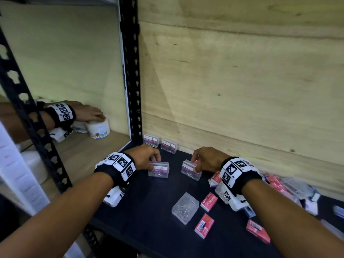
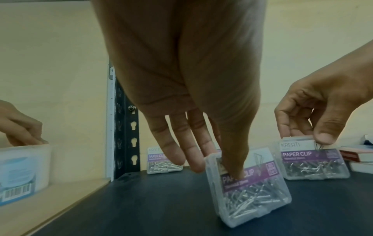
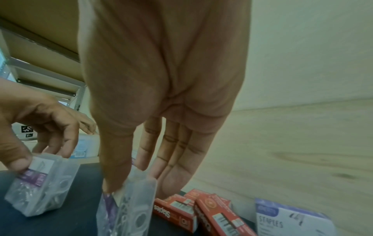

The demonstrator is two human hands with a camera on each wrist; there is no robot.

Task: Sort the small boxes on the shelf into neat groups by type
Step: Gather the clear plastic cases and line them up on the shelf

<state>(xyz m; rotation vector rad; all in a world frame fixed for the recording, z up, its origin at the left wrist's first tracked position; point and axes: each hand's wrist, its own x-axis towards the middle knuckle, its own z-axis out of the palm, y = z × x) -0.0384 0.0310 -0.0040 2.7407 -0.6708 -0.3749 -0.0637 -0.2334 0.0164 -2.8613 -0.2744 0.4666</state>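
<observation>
**Now two paper-clip boxes are held, one in each hand**

Firmly, a clear paper-clip box (image 1: pixel 158 169) is pinched at its top edge between the thumb and fingers of the left hand (image 1: pixel 144 158); in the left wrist view the thumb is pressed on the purple label while the box (image 2: pixel 249 186) is tilted on the dark shelf (image 1: pixel 152 216). A second paper-clip box (image 1: pixel 191 170) is gripped the same way by the right hand (image 1: pixel 206 160), thumb on its front face and fingers behind it. The two boxes are set near each other on the shelf, not touching. Behind them, two more paper-clip boxes (image 1: pixel 160 143) are stood side by side against the wooden back wall (image 1: pixel 242 81). Nearer the front edge, an unlabelled clear box (image 1: pixel 185 208) is laid flat, with red staple boxes (image 1: pixel 209 201) scattered beside it and further right. At the left, past the black upright (image 1: pixel 130 71), a reflection of a hand on a white tub (image 1: pixel 98 128) is seen.
</observation>
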